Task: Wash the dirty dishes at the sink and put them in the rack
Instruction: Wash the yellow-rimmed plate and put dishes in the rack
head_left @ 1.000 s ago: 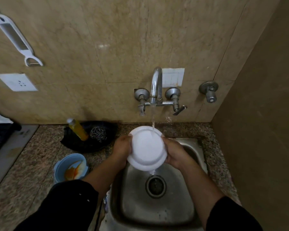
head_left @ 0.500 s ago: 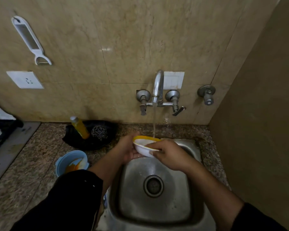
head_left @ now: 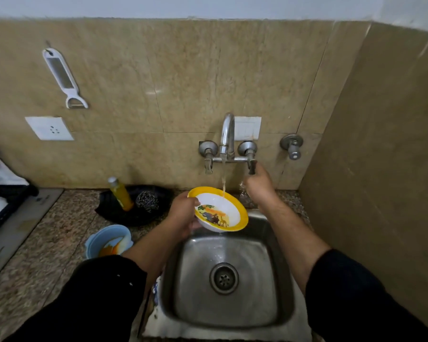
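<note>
Over the sink (head_left: 278,292), my left hand (head_left: 182,214) grips the bowl (head_left: 220,211), nearer the rack (head_left: 5,193). My right hand (head_left: 260,185) pinches the tap lever (head_left: 252,166).

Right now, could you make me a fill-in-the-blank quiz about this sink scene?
1. The left hand holds a bowl with a ____ rim under the running water.
2. The right hand grips a lever on the ____ side of the tap.
3. A white peeler hangs on the ____.
4. The blue tub stands ____ of the sink.
Missing words: yellow; right; wall; left.
</note>
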